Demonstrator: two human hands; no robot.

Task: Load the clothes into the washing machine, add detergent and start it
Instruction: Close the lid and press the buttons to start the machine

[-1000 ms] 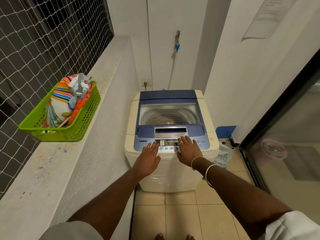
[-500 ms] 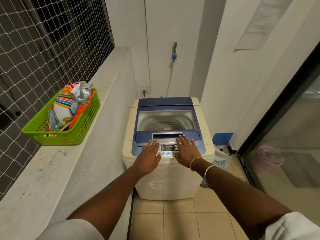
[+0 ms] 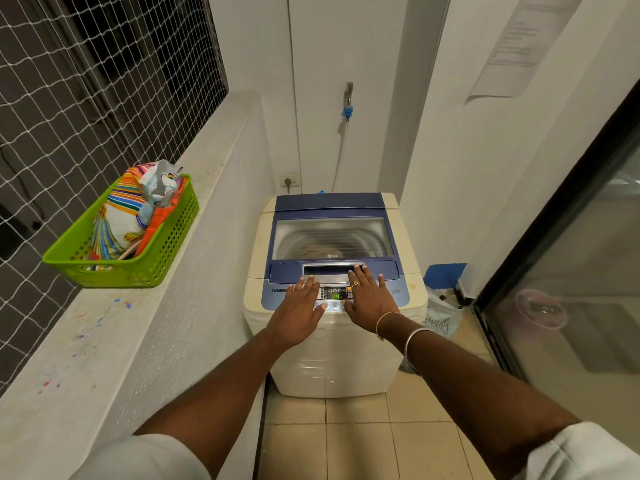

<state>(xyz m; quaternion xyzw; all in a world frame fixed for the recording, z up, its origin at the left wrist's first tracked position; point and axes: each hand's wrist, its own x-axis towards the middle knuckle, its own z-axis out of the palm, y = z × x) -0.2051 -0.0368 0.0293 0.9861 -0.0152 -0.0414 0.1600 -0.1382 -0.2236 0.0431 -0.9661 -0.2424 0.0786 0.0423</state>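
Observation:
A cream top-loading washing machine (image 3: 332,355) with a blue lid (image 3: 330,202) stands against the back wall, lid closed. Through the lid's window I see something brownish inside the drum. The control panel (image 3: 334,293) shows a green "14". My left hand (image 3: 299,315) lies flat on the panel's left part, fingers apart, thumb near the buttons. My right hand (image 3: 369,299) lies flat on the right part, fingers spread, fingertips at the lid handle recess. Neither hand holds anything.
A green basket (image 3: 156,258) with colourful packets stands on the concrete ledge (image 3: 114,341) at left, under a net. A bag (image 3: 441,317) and a blue item (image 3: 445,275) sit on the floor right of the machine. A glass sliding door (image 3: 568,306) bounds the right side.
The camera view shifted back and down slightly, so the machine sits lower in frame. Both hands stayed on the panel, my right fingers reaching a little farther toward the lid handle.

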